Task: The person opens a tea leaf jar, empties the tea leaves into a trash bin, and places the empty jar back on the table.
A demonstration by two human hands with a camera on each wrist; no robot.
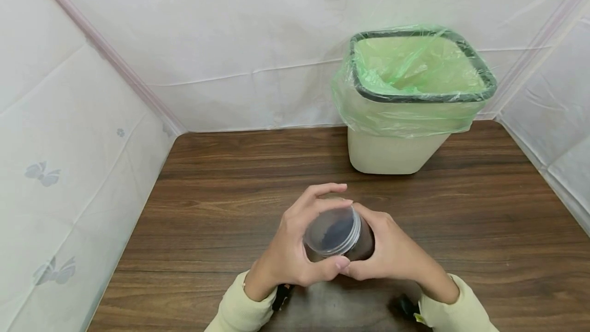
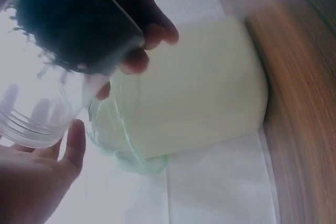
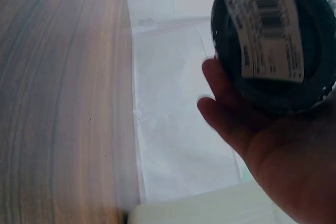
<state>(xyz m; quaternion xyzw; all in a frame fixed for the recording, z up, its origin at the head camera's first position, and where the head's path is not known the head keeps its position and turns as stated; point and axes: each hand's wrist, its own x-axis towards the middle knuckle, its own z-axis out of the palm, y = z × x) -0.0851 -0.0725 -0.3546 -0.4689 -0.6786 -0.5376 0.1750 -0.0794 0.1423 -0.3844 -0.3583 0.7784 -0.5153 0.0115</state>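
Note:
Both hands hold a clear plastic jar (image 1: 366, 242), tilted above the table, with dark loose contents (image 2: 68, 19) gathered toward its base. My left hand (image 1: 290, 240) curls round the clear ridged top end (image 1: 329, 229), thumb on the near side and fingers on the far side. My right hand (image 1: 392, 245) grips the body near the base, and the two thumbs meet at the near side. In the right wrist view the jar's dark round base carries a white barcode label (image 3: 270, 35). Whether the top is a separate lid is hard to tell.
A cream waste bin (image 1: 387, 152) with a dark rim and a green plastic liner (image 1: 405, 117) stands at the back right, beyond the hands. The wooden table (image 1: 207, 219) is bordered by white sheeting (image 1: 230, 40) at the back and both sides.

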